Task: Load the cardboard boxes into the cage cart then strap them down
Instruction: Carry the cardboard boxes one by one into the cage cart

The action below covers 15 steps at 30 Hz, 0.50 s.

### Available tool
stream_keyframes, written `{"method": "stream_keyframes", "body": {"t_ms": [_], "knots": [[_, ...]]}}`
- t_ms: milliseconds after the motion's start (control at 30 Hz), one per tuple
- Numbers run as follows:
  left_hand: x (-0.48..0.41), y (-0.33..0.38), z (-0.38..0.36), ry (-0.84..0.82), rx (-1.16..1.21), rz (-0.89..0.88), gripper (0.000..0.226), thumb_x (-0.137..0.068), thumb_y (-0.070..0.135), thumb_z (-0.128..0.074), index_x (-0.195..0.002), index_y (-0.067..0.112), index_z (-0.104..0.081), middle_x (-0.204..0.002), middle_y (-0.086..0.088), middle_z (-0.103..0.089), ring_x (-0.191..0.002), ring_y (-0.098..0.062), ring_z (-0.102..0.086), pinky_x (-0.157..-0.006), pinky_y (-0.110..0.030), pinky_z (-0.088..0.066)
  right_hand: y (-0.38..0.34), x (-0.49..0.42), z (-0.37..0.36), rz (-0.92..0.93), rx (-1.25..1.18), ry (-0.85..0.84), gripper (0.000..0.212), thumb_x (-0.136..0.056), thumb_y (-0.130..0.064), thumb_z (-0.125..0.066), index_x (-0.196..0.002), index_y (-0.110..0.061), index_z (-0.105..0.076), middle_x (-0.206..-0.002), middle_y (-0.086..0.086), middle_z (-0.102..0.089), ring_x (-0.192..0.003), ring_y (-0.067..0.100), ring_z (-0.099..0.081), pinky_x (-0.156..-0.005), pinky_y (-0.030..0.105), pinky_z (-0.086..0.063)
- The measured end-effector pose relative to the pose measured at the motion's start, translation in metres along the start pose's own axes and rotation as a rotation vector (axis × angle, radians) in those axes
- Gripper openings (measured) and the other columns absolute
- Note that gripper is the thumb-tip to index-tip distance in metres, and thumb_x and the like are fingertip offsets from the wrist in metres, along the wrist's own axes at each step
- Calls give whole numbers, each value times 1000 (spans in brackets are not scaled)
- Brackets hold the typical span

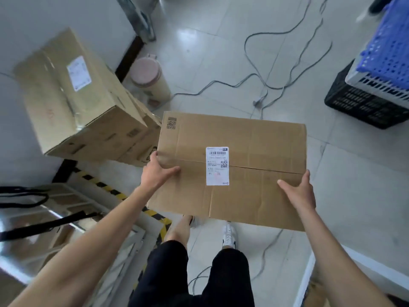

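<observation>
Matt creased cardboard box, paper label; glossy tile floor.

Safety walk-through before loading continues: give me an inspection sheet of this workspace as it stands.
Surface: glossy tiled floor; hazard tape by the cart.
Job's things: cardboard box carried; stacked boxes at left; cage cart with black straps, lower left.
Clutter: pink-lidded container beside the stack.
Grippers: left hand and right hand grip the box's opposite edges.
Cables: loose cables trail across the floor, some near the feet.
Surroundings: blue crate above black crate, right.
</observation>
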<state>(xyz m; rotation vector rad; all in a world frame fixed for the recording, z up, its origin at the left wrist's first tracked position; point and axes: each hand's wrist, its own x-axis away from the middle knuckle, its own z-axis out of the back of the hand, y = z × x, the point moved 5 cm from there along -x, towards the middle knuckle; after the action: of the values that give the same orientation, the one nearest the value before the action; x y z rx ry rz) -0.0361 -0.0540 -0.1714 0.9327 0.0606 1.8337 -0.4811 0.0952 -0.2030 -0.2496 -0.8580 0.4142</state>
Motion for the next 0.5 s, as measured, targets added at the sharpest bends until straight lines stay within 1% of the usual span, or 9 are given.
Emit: {"method": "stream_keyframes", "body": {"t_ms": [100,233,333,433,500], "knots": [[65,-27,32,136,118,37,107,-71,56,-82,-153,19,-23,-139,-11,-53,-124,-32,-54,-101,-52,-48,-17,35,4,115,41,-26,108,-78,-61,-69,-157,-35,-1,-155,11,-35,-137,36,-42,-105,50,-38],[148,-89,80,354,181,189,110,-71,64,-77,-156,27,-17,-148,-11,-46,-129,-33,-51,-102,-50,-46,-57,93,-15,305,122,-77,104,-79,-61,-68,-158,-36,-4,-155,10,-36,-139,40,-36,-107,52,-35],[209,-147,119,520,282,264,111,-71,66,-76,-157,28,-17,-152,-11,-44,-134,-33,-46,-104,-51,-42,-97,146,-48,466,198,-132,101,-80,-62,-66,-158,-37,-5,-156,9,-35,-141,40,-31,-109,53,-32],[280,-217,155,667,314,382,109,-72,71,-71,-157,31,-16,-150,-11,-45,-132,-33,-49,-98,-54,-46,-134,211,-97,644,278,-213,100,-81,-65,-63,-158,-37,-6,-157,8,-34,-143,38,-28,-110,54,-30],[333,-270,174,766,332,471,109,-73,72,-70,-157,29,-17,-147,-13,-48,-130,-33,-51,-96,-53,-48,-152,261,-137,751,330,-284,101,-80,-67,-63,-158,-35,-7,-156,8,-36,-142,38,-29,-110,55,-31]]}}
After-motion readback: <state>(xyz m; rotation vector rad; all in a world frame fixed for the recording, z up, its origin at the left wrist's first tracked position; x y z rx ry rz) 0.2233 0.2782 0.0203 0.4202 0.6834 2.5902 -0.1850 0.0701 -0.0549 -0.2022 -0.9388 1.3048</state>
